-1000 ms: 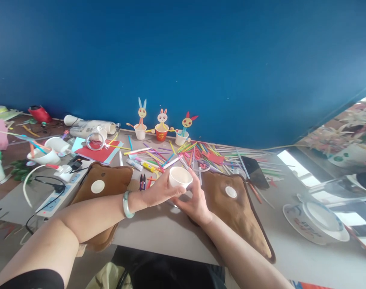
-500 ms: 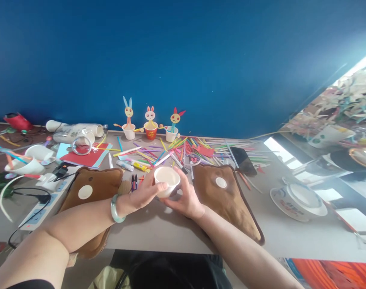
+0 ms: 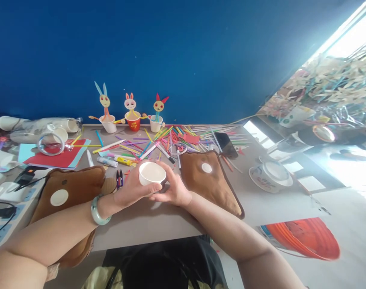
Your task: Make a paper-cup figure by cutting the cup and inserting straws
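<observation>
A white paper cup point(image 3: 152, 173) is held mouth up above the near part of the table, its inside facing me. My left hand point(image 3: 133, 186), with a pale green bangle point(image 3: 99, 210) on the wrist, wraps the cup's left side, thumb across the front. From the right, my right hand point(image 3: 173, 188) closes round the cup's other side and lower part. Behind it stand three rabbit figures in paper cups: one with blue ears point(image 3: 108, 123), one in a red cup point(image 3: 133, 121), one with red ears point(image 3: 156, 123).
Brown cushioned pads lie left point(image 3: 77, 180) and right point(image 3: 209, 184) of my hands. Markers point(image 3: 107, 161) and many coloured sticks point(image 3: 140, 142) cover the back. A phone point(image 3: 226, 144) and a lidded bowl point(image 3: 270, 176) are at right, a power strip point(image 3: 23, 208) at left. An orange bucket point(image 3: 306, 239) stands below.
The view has swung to the right, so things on the table appear farther left. Both hands still hold the cup, which now tilts slightly more toward me.
</observation>
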Demonstrator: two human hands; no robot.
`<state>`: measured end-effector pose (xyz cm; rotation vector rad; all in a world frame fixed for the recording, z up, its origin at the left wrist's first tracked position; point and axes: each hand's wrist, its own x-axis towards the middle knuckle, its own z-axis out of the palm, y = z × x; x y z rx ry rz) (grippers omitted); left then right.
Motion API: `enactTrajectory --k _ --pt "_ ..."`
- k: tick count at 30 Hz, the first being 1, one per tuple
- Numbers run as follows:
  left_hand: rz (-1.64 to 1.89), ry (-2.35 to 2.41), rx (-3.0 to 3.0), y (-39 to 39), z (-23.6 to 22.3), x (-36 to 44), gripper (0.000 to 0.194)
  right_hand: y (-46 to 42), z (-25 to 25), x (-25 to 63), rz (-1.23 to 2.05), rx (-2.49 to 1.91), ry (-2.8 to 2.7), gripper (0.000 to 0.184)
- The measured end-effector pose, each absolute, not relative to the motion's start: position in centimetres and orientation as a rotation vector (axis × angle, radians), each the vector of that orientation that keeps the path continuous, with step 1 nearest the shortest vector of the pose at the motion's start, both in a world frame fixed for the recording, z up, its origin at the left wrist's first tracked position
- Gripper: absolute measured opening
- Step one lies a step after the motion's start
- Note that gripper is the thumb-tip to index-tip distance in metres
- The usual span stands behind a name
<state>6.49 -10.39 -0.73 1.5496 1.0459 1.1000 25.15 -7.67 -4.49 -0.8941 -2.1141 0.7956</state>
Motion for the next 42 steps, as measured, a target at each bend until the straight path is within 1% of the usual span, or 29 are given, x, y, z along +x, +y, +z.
enactTrajectory --k 5,6,8,10,12,14,16,18,23,26,29,32,37,39,42 --pt "1.228 1.018 1.88 -10.9 -2.2 5.9 0.064 -7.6 -4.1 25.7 0.759 -0.745 -1.973 0.095" --pt "1.213 0.981 1.955 -11.0 -2.5 5.8 0.068 -7.7 -4.0 25.6 0.769 -0.754 -1.895 0.091" --pt "1.12 0.857 2.097 -11.2 -3.1 5.6 0.073 -7.8 -4.0 25.2 0.801 -0.839 -1.744 0.076" --pt "0.964 0.684 2.191 -11.4 -3.5 5.6 0.069 -7.7 -4.1 24.8 0.813 -0.962 -1.685 0.055" --pt "0.815 0.539 2.202 -11.4 -3.8 5.9 0.059 -7.6 -4.1 24.5 0.776 -1.029 -1.74 0.037" --pt "0.746 0.465 2.16 -11.4 -3.9 6.2 0.052 -7.4 -4.1 24.4 0.701 -1.024 -1.839 0.028" --pt "0.73 0.425 2.15 -11.5 -3.8 6.5 0.05 -7.3 -4.2 24.4 0.63 -1.004 -1.91 0.024" --pt "0.726 0.371 2.216 -11.6 -3.7 6.8 0.051 -7.1 -4.3 24.5 0.581 -1.007 -1.933 0.023" --pt "0.744 0.274 2.475 -12.1 -3.4 7.0 0.061 -7.0 -4.4 24.3 0.534 -1.044 -1.865 0.022" --pt "0.77 0.262 2.454 -12.3 -3.2 6.9 0.06 -7.4 -3.4 24.3 0.481 -1.074 -1.872 0.022" --pt "0.793 0.291 2.348 -12.3 -2.9 6.9 0.059 -7.4 -1.6 24.6 0.385 -1.043 -2.126 0.019" --pt "0.718 0.308 2.322 -12.0 -2.9 7.1 0.058 -5.8 0.3 24.8 0.216 -1.035 -2.484 0.02" --pt "0.675 0.241 2.469 -11.3 -3.2 7.4 0.058 -0.2 1.6 22.9 -0.056 -1.293 -2.761 0.028" --pt "0.705 0.2 2.599 -11.1 -3.5 7.5 0.062 1.8 1.5 21.3 -0.16 -1.369 -2.885 0.034" --pt "0.827 0.142 2.75 -10.9 -4.1 7.5 0.071 3.7 0.9 18.9 -0.269 -1.324 -3.064 0.047"
